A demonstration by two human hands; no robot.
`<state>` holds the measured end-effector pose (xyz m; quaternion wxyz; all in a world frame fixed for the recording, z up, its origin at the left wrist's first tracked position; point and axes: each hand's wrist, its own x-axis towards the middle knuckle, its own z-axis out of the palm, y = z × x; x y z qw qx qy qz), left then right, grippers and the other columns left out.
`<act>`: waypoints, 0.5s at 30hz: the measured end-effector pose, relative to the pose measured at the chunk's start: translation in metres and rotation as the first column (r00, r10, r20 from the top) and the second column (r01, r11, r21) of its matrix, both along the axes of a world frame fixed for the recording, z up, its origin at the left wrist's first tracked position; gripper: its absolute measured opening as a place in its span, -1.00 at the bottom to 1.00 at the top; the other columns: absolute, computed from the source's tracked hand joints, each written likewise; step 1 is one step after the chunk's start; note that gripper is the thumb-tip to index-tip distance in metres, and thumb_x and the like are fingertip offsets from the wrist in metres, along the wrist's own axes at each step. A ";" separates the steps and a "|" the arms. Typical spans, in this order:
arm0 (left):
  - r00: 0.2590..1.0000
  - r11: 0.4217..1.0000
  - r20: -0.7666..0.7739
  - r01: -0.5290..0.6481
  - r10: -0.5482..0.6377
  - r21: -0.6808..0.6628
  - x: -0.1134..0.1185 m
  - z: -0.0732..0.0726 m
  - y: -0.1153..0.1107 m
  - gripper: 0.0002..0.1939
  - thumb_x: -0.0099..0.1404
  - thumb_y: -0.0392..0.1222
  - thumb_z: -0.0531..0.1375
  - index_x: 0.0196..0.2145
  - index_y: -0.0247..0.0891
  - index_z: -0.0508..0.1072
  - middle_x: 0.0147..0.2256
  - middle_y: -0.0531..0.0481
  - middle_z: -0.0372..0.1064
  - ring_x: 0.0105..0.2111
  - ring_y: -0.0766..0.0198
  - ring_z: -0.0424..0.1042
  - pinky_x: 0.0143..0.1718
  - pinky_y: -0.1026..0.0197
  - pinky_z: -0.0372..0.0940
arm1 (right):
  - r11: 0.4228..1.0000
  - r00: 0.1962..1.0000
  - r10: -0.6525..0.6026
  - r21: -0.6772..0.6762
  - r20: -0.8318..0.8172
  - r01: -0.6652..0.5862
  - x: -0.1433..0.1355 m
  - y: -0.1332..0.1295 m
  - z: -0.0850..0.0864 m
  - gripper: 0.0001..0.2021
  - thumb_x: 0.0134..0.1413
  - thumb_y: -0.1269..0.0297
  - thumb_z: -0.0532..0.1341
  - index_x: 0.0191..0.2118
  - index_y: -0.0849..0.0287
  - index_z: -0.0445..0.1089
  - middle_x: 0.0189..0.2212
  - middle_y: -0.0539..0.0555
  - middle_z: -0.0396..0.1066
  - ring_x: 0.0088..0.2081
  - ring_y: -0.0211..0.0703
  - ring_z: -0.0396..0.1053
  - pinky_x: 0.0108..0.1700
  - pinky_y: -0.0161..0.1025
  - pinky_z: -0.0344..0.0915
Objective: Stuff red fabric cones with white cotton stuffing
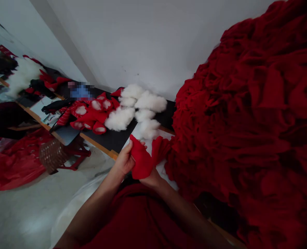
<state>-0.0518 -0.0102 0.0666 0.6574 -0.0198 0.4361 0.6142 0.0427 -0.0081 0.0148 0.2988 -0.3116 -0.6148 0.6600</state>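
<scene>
A small red cloth piece (pixel 141 160) with a pointed top, like a little hat or pouch, is held up over the table's near edge. My left hand (pixel 126 159) grips its left side, thumb in front. My right hand (pixel 149 179) is at its lower edge; only the wrist and heel show, and the cloth hides the fingers. Whether that hand is inside or behind the cloth I cannot tell. Just right of it lies another red cloth piece (pixel 160 149). Beyond the hands sit several tufts of white stuffing (pixel 148 128).
A tall heap of red cloth (pixel 233 114) fills the right side. Along the dark table (pixel 111 138) lie red pieces filled with white stuffing (pixel 99 128). At left are a stool (pixel 77 154), a red plastic bag (pixel 20 162) and another person's dark sleeve (pixel 56 105).
</scene>
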 end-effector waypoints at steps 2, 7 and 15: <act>0.998 0.999 -0.033 -0.047 0.047 0.009 -0.004 -0.003 0.001 -0.79 0.13 -0.09 0.19 -0.40 -0.32 0.35 -0.46 -0.02 0.41 -0.40 0.24 0.44 -0.26 0.16 0.32 | 0.997 0.999 0.053 0.049 -0.001 -0.053 0.011 -0.002 0.001 -0.47 -0.08 0.35 0.17 0.10 0.03 0.16 0.08 0.04 0.22 0.15 -0.03 0.08 0.21 -0.06 -0.03; 0.944 0.965 -0.210 -0.236 0.255 0.112 -0.011 -0.014 0.010 -0.72 0.04 -0.03 0.25 -0.40 -0.24 0.29 -0.54 0.09 0.35 -0.48 0.32 0.40 -0.35 0.23 0.30 | 0.949 0.968 0.019 -0.300 -0.252 -0.096 0.028 -0.002 0.008 -0.55 -0.09 0.19 0.20 0.00 0.12 0.27 -0.04 0.08 0.36 0.04 -0.09 0.26 0.11 -0.04 0.14; 0.848 0.883 -0.265 -0.400 0.458 0.248 -0.011 -0.021 0.024 -0.79 0.03 -0.15 0.27 -0.44 -0.24 0.30 -0.56 0.20 0.29 -0.57 0.52 0.30 -0.41 0.43 0.22 | 0.583 0.789 -0.565 -0.794 -0.241 0.175 0.009 0.011 0.007 -0.74 -0.16 0.23 0.26 -0.25 0.10 0.37 -0.23 0.00 0.48 -0.07 -0.19 0.37 0.06 -0.16 0.25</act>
